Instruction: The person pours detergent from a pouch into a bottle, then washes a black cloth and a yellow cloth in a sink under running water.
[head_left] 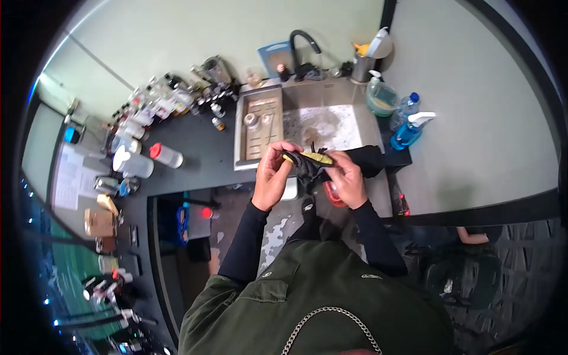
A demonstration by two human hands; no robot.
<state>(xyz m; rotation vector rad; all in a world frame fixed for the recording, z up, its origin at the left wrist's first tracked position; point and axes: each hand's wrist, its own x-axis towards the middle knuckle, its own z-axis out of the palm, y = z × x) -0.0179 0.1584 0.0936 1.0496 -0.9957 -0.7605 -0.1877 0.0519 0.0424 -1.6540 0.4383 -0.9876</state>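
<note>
Both my hands hold a crumpled black cloth-like item with a yellow strip (319, 158) in front of the sink. My left hand (274, 177) is closed on its left end, with the thumb on the near side. At the right end, my right hand (348, 179) pinches the edge between thumb and fingers. Dark folds hang down between the hands. Behind my right hand, a black cloth-like thing (365, 161) lies over the sink's front edge. The steel sink (371, 121) has whitish foam or water on its bottom.
Left of the basin is a drain tray (263, 142) with a small round item. A black faucet (305, 41) rises behind. At right stand a blue spray bottle (405, 136) and a soap bottle (381, 97). Several bottles (160, 103) and a red-lidded container (167, 155) line the left counter.
</note>
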